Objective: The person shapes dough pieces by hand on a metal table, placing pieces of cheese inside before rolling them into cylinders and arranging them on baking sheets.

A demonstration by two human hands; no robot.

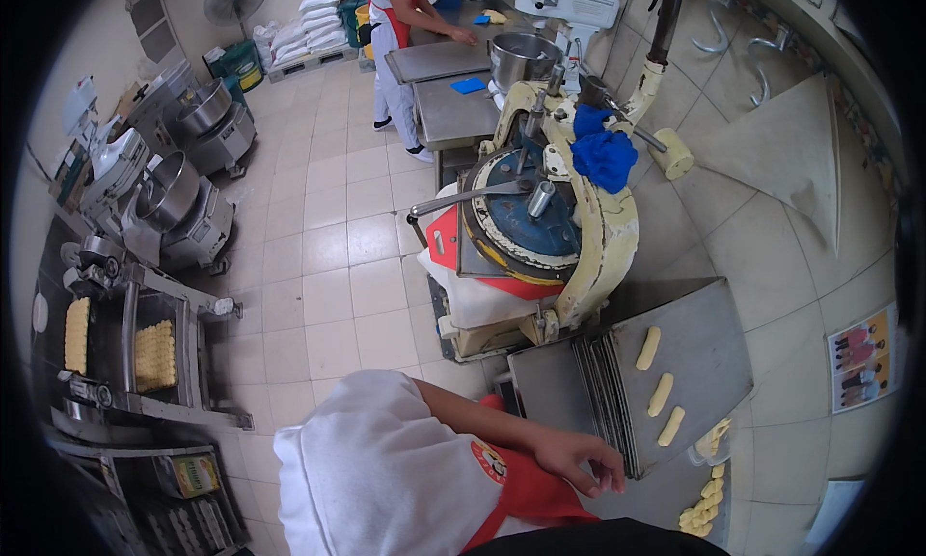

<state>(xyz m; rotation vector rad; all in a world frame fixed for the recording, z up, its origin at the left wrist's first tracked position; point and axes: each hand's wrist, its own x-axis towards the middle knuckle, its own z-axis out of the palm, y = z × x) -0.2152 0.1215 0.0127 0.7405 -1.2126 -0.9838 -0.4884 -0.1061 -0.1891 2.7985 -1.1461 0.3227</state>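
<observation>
My left hand [577,457] hangs in front of the red apron, palm turned down and fingers loosely bent and apart, with nothing seen in it. Just beyond the fingertips is the edge of a stack of metal trays [603,402]. Three long dough rolls [660,396] lie spaced out in a line on the top tray [709,339]. Lower right, several small dough pieces [702,508] are heaped on a metal table [637,517], beside a clear plastic container [714,442] with more dough pieces. My right hand is out of the picture.
Beyond the trays stands a cream and blue dough press [526,209] with a long handle and a blue cloth [605,161]. Farther off, a co-worker [400,35] works at a metal table [453,108]. Mixers [174,204] and a roller machine [145,334] line the left.
</observation>
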